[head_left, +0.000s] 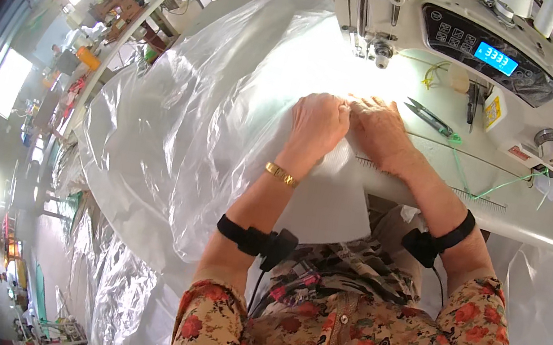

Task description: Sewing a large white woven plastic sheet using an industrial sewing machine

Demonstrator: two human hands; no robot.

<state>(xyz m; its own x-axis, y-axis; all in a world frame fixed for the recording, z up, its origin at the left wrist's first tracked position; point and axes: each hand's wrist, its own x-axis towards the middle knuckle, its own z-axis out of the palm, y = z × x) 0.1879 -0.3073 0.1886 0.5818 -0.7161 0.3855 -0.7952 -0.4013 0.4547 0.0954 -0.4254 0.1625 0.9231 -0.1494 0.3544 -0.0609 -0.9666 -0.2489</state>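
Where lit, sheet (193, 100) glares white; elsewhere translucent, creased, glossy. Left grip (320, 123) curled, right grip (380, 128) flattish; can't tell if pinching.

Sewing machine (471, 55) blocking ahead, narrow tabletop (434, 150) gap between right hand (381, 126) and snips (434, 120)

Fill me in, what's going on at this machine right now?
A person sits at a sewing machine with translucent plastic sheeting spread over the table. The left hand is curled; whether it pinches the sheeting is hidden. The right hand rests close beside it, palm down. Snips lie to the right.
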